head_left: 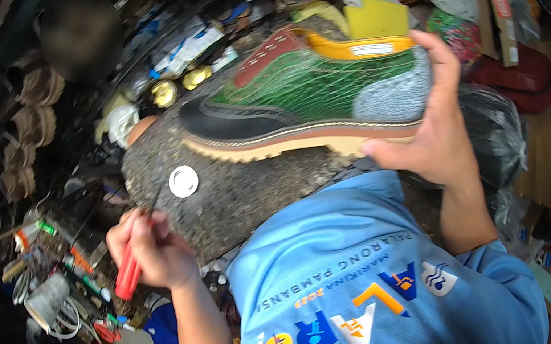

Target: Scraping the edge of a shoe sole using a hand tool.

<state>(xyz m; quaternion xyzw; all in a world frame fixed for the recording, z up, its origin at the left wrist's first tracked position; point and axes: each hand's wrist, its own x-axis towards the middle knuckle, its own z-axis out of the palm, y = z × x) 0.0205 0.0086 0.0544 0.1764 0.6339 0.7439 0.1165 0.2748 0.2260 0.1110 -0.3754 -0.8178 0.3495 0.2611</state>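
My right hand [431, 137] grips a shoe [320, 90] by its heel, fingers behind the heel and thumb at the sole. Its side faces me, with the black toe pointing left. The upper has green, maroon and grey-blue textured panels, a yellow-orange lining and a tan lugged sole. My left hand [156, 248] is closed around a red-handled tool [128, 271] with a thin dark shaft; its tip is too blurred to make out. Under the shoe lies a worn grey work surface [251, 198], with a round white disc [183, 181] on it near my left hand.
Several brown shoes [35, 126] line a rack at the far left. A spool [47, 300] and loose tools clutter the lower left. Beyond the work surface lie gold-coloured tins [164, 93] and a yellow sheet [377, 19]. A black plastic bag [493, 133] sits at right beside a red bag [521, 81].
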